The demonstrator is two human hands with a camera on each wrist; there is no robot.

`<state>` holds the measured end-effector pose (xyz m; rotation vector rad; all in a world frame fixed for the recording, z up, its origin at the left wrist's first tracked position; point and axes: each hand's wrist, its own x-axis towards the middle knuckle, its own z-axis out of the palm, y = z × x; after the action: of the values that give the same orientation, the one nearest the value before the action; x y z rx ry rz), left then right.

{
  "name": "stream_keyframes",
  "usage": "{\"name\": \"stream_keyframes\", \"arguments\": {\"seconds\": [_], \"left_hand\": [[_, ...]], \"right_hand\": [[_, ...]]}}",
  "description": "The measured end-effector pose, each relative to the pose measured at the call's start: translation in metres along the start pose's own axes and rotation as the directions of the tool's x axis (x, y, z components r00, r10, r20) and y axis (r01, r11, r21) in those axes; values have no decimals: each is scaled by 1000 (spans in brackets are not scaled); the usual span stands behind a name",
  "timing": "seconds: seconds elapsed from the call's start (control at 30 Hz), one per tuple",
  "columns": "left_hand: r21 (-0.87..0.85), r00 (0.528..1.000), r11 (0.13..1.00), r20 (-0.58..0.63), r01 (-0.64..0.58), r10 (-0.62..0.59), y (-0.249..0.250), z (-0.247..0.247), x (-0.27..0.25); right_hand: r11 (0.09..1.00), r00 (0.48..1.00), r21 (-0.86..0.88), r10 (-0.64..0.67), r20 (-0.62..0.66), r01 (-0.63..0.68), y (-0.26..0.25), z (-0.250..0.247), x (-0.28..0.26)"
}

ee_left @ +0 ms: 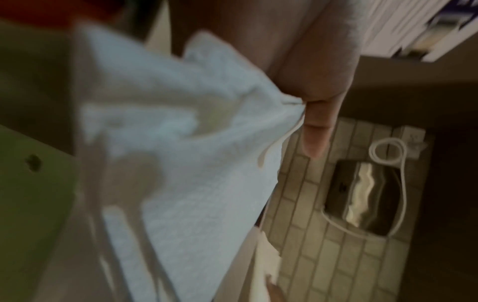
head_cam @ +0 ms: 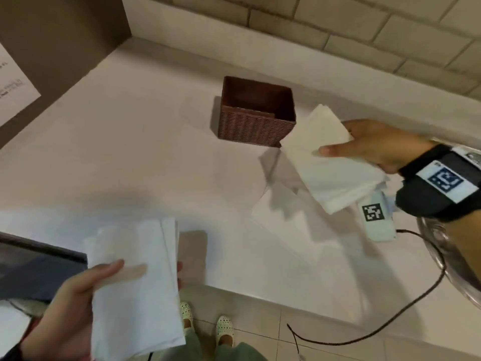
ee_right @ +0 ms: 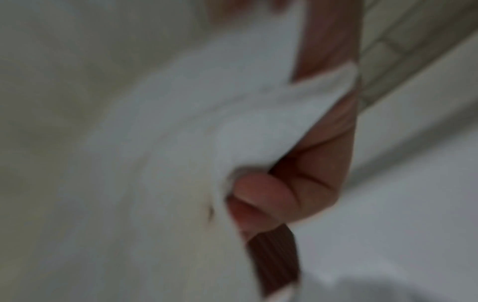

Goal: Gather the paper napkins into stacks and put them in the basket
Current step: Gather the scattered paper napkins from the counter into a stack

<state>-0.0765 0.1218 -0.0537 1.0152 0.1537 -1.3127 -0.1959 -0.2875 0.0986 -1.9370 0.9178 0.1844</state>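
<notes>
A stack of white paper napkins (head_cam: 135, 287) is gripped by the left hand (head_cam: 65, 308) at the countertop's (head_cam: 156, 165) near edge. A second napkin stack (head_cam: 328, 162) is pinched by the right hand (head_cam: 377, 144), just beside the brown wicker basket (head_cam: 256, 113).

Brown woven rectangular basket (head_cam: 256, 113) upper centre; white napkin stacks (head_cam: 322, 160) gripped in right hand (head_cam: 374, 144) and, lower left, left hand (head_cam: 75, 295).

I see a white counter (head_cam: 145, 152) running to a far wall of pale brick-shaped tiles (head_cam: 364, 35). At far left stands a brown panel (head_cam: 52, 48) bearing a white sheet (head_cam: 13, 87). Beige floor tiles (head_cam: 325, 342) lie near me.
</notes>
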Motion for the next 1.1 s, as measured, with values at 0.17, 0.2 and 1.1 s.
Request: {"name": "stream_keyframes", "arguments": {"seconds": [0.17, 0.2, 1.1], "left_hand": [[-116, 946, 986, 315, 122, -80, 33, 80, 32], [-133, 904, 977, 417, 168, -99, 34, 87, 39], [37, 946, 989, 287, 145, -149, 41, 125, 99]], "right_hand": [[979, 971, 48, 191, 142, -200, 58, 35, -7], [976, 969, 77, 192, 158, -206, 64, 46, -7], [908, 997, -418, -33, -72, 0, 67, 108, -9]]}}
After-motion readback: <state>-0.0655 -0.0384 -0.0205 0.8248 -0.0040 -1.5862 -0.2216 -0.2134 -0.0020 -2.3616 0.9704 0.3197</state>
